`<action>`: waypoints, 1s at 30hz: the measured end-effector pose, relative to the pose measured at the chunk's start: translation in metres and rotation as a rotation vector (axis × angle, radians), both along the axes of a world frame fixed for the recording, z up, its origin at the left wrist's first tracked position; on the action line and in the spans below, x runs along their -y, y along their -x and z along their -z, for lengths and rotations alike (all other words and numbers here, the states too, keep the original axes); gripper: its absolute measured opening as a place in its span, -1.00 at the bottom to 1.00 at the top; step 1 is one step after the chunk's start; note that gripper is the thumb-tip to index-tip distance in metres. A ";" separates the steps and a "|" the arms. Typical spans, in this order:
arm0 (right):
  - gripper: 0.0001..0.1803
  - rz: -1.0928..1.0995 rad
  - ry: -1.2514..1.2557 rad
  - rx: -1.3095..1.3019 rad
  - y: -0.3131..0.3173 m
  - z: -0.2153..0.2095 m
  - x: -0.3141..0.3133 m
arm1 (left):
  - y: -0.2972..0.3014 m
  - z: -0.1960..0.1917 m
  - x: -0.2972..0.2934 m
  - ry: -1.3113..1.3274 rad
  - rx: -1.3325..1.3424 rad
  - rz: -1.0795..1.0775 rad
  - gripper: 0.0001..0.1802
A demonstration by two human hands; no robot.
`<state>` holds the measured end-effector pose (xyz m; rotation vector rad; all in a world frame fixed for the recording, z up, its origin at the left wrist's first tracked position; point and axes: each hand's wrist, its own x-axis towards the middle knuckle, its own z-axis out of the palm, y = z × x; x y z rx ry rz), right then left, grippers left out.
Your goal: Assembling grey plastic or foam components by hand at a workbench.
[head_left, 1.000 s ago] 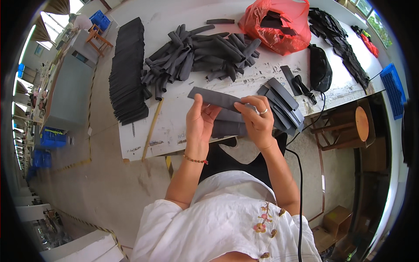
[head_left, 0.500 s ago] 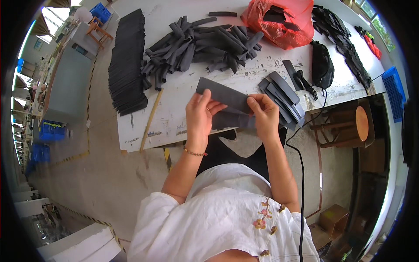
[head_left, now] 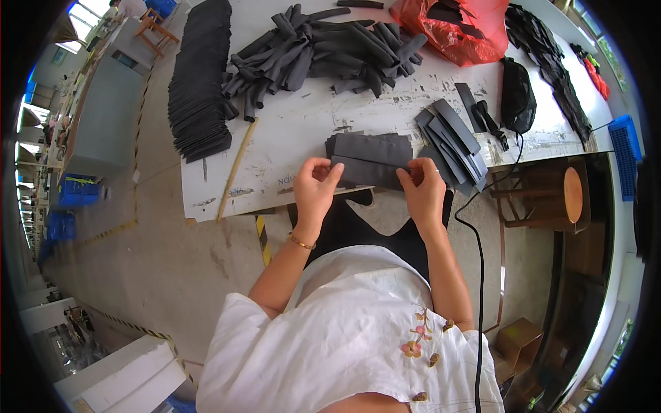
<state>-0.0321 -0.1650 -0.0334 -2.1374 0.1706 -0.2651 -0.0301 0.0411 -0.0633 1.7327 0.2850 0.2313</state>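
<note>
A dark grey rectangular strip of fabric-like material (head_left: 370, 173) is stretched level between my two hands at the table's near edge. My left hand (head_left: 317, 191) pinches its left end between thumb and fingers. At its right end, my right hand (head_left: 423, 191) grips it the same way. Just behind the strip, partly covered by it, lies a low stack of similar dark strips (head_left: 372, 146). To the right of my right hand, a fanned pile of stiffer-looking grey strips (head_left: 447, 141) rests on the table.
A long row of stacked dark pieces (head_left: 200, 82) lines the left side. Rolled dark pieces (head_left: 296, 65) heap up at the back. A red plastic bag (head_left: 482, 41), a black pouch (head_left: 518, 96) and a yellow stick (head_left: 237, 168) also lie there. A black cable (head_left: 478, 275) hangs beside my right arm.
Both hands have come down with the strip, which was raised and tilted and now lies level along the table's near edge. The stack behind it has come into view.
</note>
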 end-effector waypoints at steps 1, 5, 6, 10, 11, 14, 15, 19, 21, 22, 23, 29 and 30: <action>-0.77 0.011 0.064 0.026 -0.001 -0.004 0.000 | -0.004 -0.001 0.000 -0.061 0.064 -0.030 -0.73; -0.82 0.126 0.176 0.161 -0.020 -0.001 0.035 | -0.070 -0.014 -0.025 -0.225 0.324 -0.097 -0.81; -0.84 0.180 0.233 0.194 -0.031 -0.005 0.042 | -0.095 -0.026 -0.036 -0.263 0.391 -0.116 -0.88; -0.70 0.321 0.658 0.220 -0.077 0.012 0.063 | -0.193 -0.040 -0.072 -0.489 0.485 -0.160 -0.85; -0.66 0.333 0.679 0.171 -0.081 0.015 0.064 | -0.210 -0.036 -0.073 -0.529 0.448 -0.160 -0.82; -0.60 0.375 0.741 0.067 -0.091 0.018 0.072 | -0.236 -0.026 -0.059 -0.761 0.348 -0.135 -0.68; -0.56 0.393 0.786 0.008 -0.096 0.019 0.075 | -0.242 -0.024 -0.054 -0.815 0.322 -0.142 -0.63; -0.60 0.332 0.873 -0.018 -0.112 0.031 0.085 | -0.251 -0.010 -0.052 -1.066 0.349 -0.214 -0.64; -0.64 0.249 0.971 -0.021 -0.118 0.039 0.083 | -0.254 0.000 -0.070 -1.130 0.302 -0.129 -0.69; -0.68 0.178 1.075 -0.047 -0.117 0.043 0.083 | -0.252 -0.004 -0.069 -1.132 0.299 -0.127 -0.69; -0.76 0.179 1.148 0.061 -0.115 0.048 0.083 | -0.250 -0.008 -0.069 -1.007 0.300 -0.117 -0.75; -0.83 0.043 1.057 0.207 -0.112 0.045 0.088 | -0.218 -0.021 -0.085 -0.141 0.220 -0.018 -0.75; -0.83 0.045 0.981 0.277 -0.110 0.046 0.091 | -0.209 -0.026 -0.079 0.187 0.126 0.030 -0.72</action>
